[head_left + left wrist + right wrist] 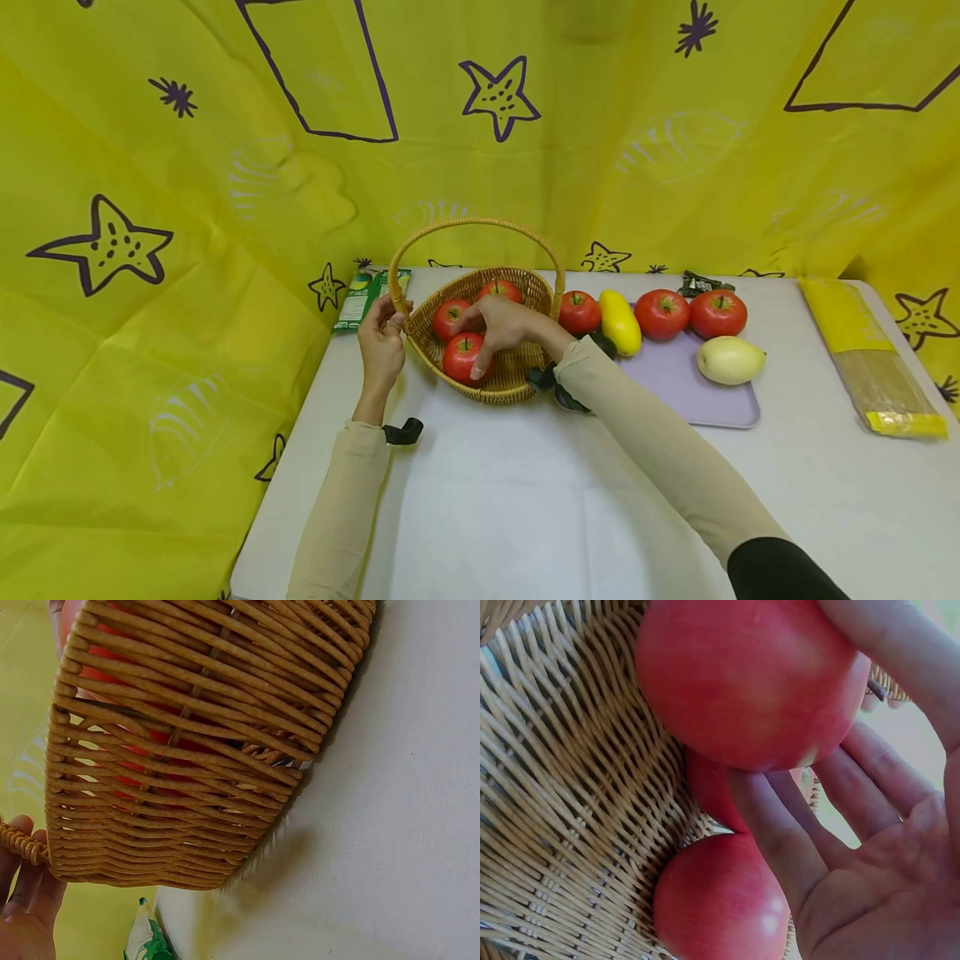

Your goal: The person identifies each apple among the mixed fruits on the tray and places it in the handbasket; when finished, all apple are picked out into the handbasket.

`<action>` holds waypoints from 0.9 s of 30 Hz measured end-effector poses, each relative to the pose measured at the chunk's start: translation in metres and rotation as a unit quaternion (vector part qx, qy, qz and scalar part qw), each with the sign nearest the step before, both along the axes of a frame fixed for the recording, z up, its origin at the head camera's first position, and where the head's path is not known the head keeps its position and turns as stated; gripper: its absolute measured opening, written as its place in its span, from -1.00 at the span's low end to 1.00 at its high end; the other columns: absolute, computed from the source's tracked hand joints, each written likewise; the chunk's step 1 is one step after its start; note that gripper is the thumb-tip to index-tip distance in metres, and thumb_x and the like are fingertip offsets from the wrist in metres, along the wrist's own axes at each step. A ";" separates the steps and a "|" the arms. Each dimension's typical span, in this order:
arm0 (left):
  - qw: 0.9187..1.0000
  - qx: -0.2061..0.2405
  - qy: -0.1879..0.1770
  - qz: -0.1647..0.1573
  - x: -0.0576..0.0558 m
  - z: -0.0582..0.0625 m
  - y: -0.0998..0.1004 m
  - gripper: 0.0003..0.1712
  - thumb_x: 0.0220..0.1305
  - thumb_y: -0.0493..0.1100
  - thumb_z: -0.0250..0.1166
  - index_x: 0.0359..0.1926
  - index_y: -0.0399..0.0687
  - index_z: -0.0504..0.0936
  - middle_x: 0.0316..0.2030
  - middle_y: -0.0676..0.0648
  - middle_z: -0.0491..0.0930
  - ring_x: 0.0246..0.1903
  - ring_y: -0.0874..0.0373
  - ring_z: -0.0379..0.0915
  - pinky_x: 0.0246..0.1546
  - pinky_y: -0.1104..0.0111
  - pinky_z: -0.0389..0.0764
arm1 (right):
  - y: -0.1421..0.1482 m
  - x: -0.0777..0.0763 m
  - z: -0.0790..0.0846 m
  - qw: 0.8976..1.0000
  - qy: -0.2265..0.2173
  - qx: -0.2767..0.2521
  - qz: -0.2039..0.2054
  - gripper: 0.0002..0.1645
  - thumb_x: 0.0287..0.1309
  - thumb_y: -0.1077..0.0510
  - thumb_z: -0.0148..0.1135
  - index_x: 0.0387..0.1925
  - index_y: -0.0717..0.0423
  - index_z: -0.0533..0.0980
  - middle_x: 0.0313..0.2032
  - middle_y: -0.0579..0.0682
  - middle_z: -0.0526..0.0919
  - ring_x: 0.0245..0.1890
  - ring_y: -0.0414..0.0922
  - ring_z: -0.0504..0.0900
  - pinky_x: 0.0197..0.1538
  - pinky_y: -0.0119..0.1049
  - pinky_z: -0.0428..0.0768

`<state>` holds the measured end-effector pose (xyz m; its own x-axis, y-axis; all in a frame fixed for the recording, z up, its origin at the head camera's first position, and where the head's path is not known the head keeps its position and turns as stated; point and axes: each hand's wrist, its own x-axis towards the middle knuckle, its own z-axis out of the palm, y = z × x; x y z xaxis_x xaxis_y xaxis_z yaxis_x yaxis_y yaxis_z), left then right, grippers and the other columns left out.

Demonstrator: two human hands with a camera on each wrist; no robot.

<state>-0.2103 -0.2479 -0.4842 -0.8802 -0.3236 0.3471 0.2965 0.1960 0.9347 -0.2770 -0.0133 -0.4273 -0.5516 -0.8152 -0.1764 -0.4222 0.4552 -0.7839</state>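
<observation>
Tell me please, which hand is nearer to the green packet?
Left hand: at the basket handle, just in front of the green packet. Right hand: farther off, inside the basket, around the front apple.

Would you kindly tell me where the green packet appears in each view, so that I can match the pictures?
Head: the green packet is left of centre, just left of the wicker basket.
Left wrist: part of the green packet shows at the bottom edge, left of centre, below the wicker basket.
Right wrist: not in it.
Shared landmark: the wicker basket, visible in all three views.
</observation>
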 end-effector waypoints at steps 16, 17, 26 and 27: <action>1.000 0.005 -0.005 -0.004 0.001 -0.001 0.000 -0.68 0.53 -0.42 0.15 0.21 -0.44 0.59 0.03 -0.47 0.69 0.01 0.11 0.62 -0.01 0.51 0.58 | -0.007 -0.003 0.000 0.999 0.029 0.041 -0.009 -0.12 -0.25 0.04 0.84 0.19 0.16 0.68 0.12 0.05 0.78 0.18 -0.04 0.69 0.33 -0.15 0.60; 1.000 0.005 -0.005 -0.004 0.001 0.000 0.001 -0.68 0.53 -0.42 0.15 0.21 -0.44 0.59 0.02 -0.47 0.69 0.01 0.10 0.62 -0.01 0.51 0.58 | -0.008 -0.003 0.000 0.998 0.032 0.045 -0.009 -0.12 -0.25 0.03 0.85 0.19 0.15 0.68 0.13 0.04 0.78 0.18 -0.04 0.69 0.32 -0.15 0.60; 1.000 0.006 0.001 -0.006 0.000 -0.001 0.000 -0.68 0.53 -0.44 0.15 0.22 -0.43 0.59 0.02 -0.48 0.68 -0.04 0.23 0.62 -0.02 0.52 0.60 | -0.011 0.002 0.005 0.997 0.045 0.067 -0.006 -0.07 -0.28 0.04 0.85 0.22 0.17 0.65 0.14 0.04 0.75 0.19 -0.02 0.66 0.33 -0.17 0.58; 1.000 0.007 0.001 -0.006 0.001 -0.001 0.000 -0.68 0.53 -0.44 0.15 0.22 -0.42 0.59 0.02 -0.48 0.69 -0.04 0.25 0.62 -0.02 0.52 0.60 | -0.011 0.003 0.006 0.996 0.047 0.070 -0.004 -0.05 -0.28 0.04 0.86 0.23 0.17 0.64 0.16 0.05 0.74 0.21 -0.01 0.65 0.35 -0.16 0.57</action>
